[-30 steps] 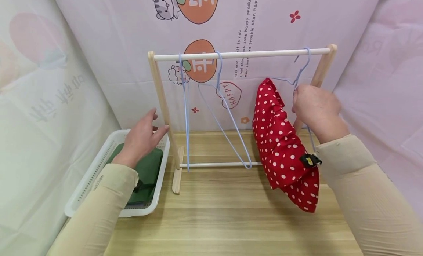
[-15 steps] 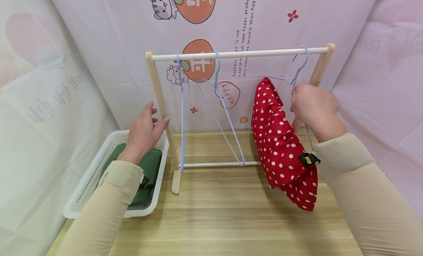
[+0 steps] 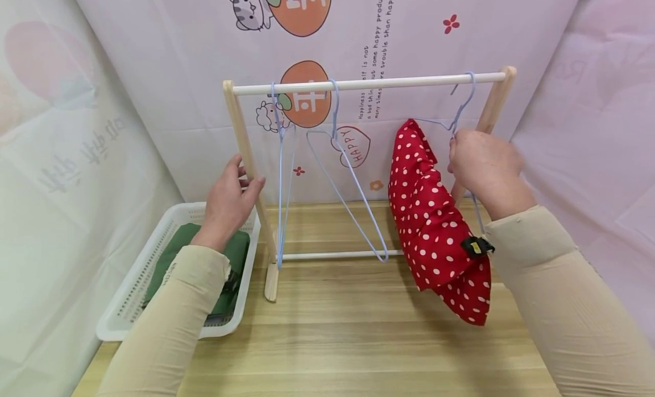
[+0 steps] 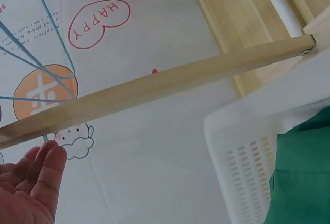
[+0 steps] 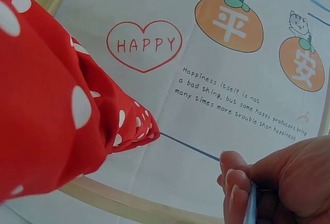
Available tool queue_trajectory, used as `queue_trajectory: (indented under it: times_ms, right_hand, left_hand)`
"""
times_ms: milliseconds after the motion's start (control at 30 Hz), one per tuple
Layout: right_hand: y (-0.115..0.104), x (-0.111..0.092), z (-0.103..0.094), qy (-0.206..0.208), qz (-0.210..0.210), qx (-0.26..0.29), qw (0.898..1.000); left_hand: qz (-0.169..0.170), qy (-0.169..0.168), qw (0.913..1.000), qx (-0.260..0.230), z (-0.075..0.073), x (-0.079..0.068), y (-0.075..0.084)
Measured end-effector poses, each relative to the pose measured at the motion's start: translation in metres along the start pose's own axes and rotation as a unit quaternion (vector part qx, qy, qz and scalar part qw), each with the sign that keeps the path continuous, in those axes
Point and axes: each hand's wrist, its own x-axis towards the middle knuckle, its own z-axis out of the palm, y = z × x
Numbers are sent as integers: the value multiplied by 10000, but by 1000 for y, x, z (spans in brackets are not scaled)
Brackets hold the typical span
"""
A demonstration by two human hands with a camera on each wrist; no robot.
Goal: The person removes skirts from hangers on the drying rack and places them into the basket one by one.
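My right hand [image 3: 486,164] grips a blue clothes hanger [image 3: 463,108] just below its hook, which hangs at the right end of the rack's white rail. A bunched red cloth item with white dots [image 3: 425,209] drapes from that hanger; a black clip [image 3: 478,246] shows on its side. In the right wrist view, the curled fingers [image 5: 234,185] close round the hanger wire. My left hand [image 3: 230,201] is at the rack's left wooden post [image 3: 243,141], fingers on the outer side and thumb across its front. Those fingers look relaxed; whether they touch the post I cannot tell.
Two bare blue hangers, one left [image 3: 280,175] and one nearer the middle [image 3: 353,169], hang on the rail [image 3: 394,83]. Left of the rack, a white basket [image 3: 110,326] holds folded green cloth [image 3: 237,252]. A printed sheet covers the back wall.
My left hand has moved up and right, from beside the left post to round it. The right hand keeps its grip on the hanger. The bare hangers sway slightly.
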Motion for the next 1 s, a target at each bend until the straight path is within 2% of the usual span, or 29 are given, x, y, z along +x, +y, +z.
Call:
queue_trajectory:
  times_ms: [133, 267, 533, 800, 1000]
  right_hand:
    - [0, 0, 0, -4, -12, 29, 10000]
    - [0, 1, 0, -28, -18, 19, 10000]
    - [0, 2, 1, -100, 1, 42, 9999]
    - [-1, 2, 0, -198, -12, 38, 9998]
    - [-3, 3, 0, -358, 71, 134, 9992]
  left_hand:
    - [158, 142, 9998, 43, 3, 3, 5]
    - [189, 272, 9989, 333, 6, 4, 8]
    - [-39, 353, 9949, 939, 10, 6, 12]
    - [-374, 375, 9914, 1198, 15, 8, 16]
    - [-381, 495, 9885, 1380, 19, 7, 18]
